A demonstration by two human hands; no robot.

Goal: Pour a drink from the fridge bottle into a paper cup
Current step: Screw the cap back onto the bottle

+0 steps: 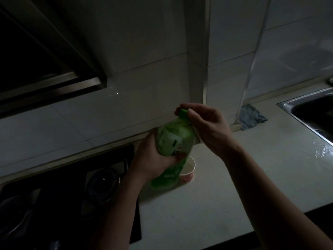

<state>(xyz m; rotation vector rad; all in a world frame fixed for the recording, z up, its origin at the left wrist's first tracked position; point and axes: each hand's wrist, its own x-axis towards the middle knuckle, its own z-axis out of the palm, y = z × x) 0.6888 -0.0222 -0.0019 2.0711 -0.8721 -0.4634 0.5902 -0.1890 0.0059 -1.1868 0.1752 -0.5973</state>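
Frame centre: L hand (149, 159) wraps green bottle (173, 141) mid-body, steadying it tilted over counter (234, 186) — R hand (207, 127) pinches cap (183, 111), prob. to unscrew. Cap on; nothing poured yet. Paper cup (189, 170) upright just behind bottle's lower end — placed to receive.

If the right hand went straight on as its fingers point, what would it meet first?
The right hand pinches the green screw cap of the green plastic bottle, so that first; past it, probably the white tiled wall, depth unclear.

cup (188, 175) half behind bottle (173, 139), sink (288, 105) cropped rt
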